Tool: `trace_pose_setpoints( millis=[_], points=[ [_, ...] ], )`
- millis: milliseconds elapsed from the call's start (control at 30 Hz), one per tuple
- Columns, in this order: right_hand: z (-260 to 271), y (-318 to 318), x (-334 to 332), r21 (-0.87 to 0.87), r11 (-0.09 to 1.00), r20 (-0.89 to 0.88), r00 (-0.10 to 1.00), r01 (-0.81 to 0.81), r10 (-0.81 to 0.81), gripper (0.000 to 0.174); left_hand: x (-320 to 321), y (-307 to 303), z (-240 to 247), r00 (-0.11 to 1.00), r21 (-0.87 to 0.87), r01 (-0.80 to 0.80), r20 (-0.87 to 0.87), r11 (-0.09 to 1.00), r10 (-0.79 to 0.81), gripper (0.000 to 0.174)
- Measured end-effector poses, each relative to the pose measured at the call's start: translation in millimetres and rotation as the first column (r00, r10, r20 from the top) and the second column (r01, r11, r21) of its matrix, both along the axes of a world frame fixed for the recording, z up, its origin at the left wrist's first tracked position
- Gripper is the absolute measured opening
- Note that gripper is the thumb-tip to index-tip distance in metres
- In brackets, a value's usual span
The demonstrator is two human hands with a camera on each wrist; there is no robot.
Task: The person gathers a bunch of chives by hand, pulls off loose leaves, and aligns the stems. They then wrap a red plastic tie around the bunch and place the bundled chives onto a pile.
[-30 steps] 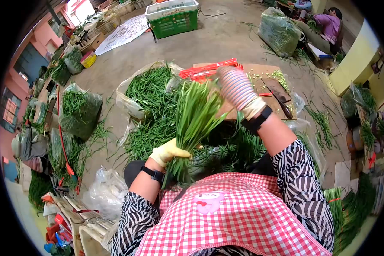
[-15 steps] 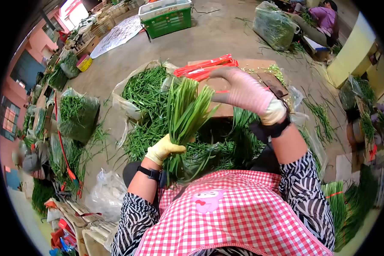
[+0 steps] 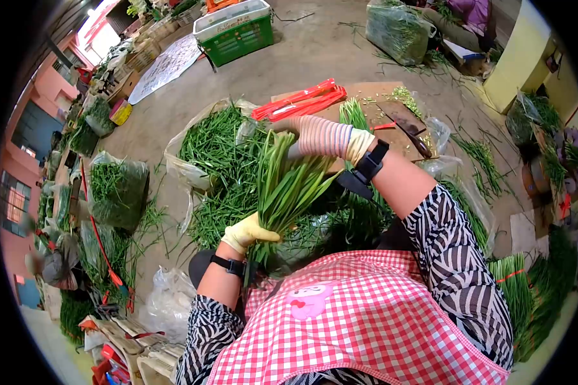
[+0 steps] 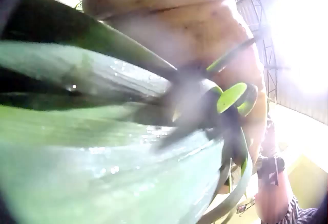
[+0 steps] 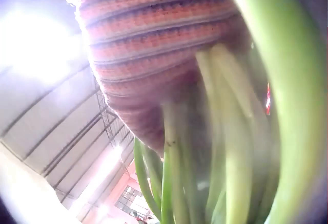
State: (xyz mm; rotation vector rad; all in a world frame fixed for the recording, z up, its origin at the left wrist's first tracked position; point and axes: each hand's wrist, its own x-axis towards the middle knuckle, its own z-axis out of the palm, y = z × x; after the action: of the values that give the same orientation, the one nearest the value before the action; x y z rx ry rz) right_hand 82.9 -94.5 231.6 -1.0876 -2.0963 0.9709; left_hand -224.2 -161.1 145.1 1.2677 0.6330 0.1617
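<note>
In a pale yellow glove, my left hand (image 3: 250, 232) grips the lower part of a bunch of garlic chives (image 3: 288, 192), held upright before my apron. My right hand (image 3: 318, 136), in a striped glove, is at the bunch's upper end with fingers curled around the pale stalk ends. From the right wrist, stalks (image 5: 238, 147) come out below the striped fingers. Wet green leaves (image 4: 102, 157) fill much of the left wrist view. Past the bunch is a plastic bag heaped with loose chives (image 3: 218, 154).
Behind my hands stands a brown board (image 3: 379, 93) with red ties (image 3: 302, 102), chopped bits, a few stalks (image 3: 353, 114) and a dark-bladed knife (image 3: 420, 144). A green crate (image 3: 237, 42) is farther off. A banded bundle (image 3: 512, 282) lies at my right.
My right hand drew back to the right from the bunch, thumb and fingers spread, then returned left and curled around its top. My left hand kept its grip on the bunch.
</note>
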Motion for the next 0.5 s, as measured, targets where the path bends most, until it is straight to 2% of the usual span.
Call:
trace_pose_setpoints(
  millis=[67,100,200,233,333,367,500],
  points=[
    [-4,5,-2,-0.091,0.996,-0.066,0.998,0.007,-0.013,0.069,0,1,1,1.0,-0.001,0.007,0.0,1.0,-0.007,0.061],
    [-6,5,0,-0.138,0.99,-0.031,0.999,0.039,-0.044,0.07,0,1,1,1.0,0.001,0.004,-0.005,1.0,-0.004,0.062],
    [12,-14,2,-0.065,0.998,0.043,0.999,-0.011,0.014,0.073,2,0,-2,1.0,0.043,-0.001,-0.016,0.999,0.002,0.064],
    [10,-15,2,-0.052,0.998,0.014,0.999,-0.04,0.041,0.076,3,-1,-3,1.0,0.063,-0.002,-0.019,0.998,0.003,0.064],
    [4,-8,2,-0.116,0.993,0.041,0.999,-0.014,0.019,0.074,4,-3,0,0.999,-0.04,-0.019,-0.048,0.999,0.017,0.064],
    [-4,-2,0,-0.067,0.997,0.102,0.994,0.045,-0.038,0.066,2,-2,-3,0.998,-0.031,-0.014,-0.057,0.999,0.012,0.066],
    [-21,1,9,-0.089,0.996,-0.088,0.995,0.026,-0.034,0.05,-3,3,-11,0.998,-0.001,0.054,-0.035,0.999,-0.054,0.069]
  ],
)
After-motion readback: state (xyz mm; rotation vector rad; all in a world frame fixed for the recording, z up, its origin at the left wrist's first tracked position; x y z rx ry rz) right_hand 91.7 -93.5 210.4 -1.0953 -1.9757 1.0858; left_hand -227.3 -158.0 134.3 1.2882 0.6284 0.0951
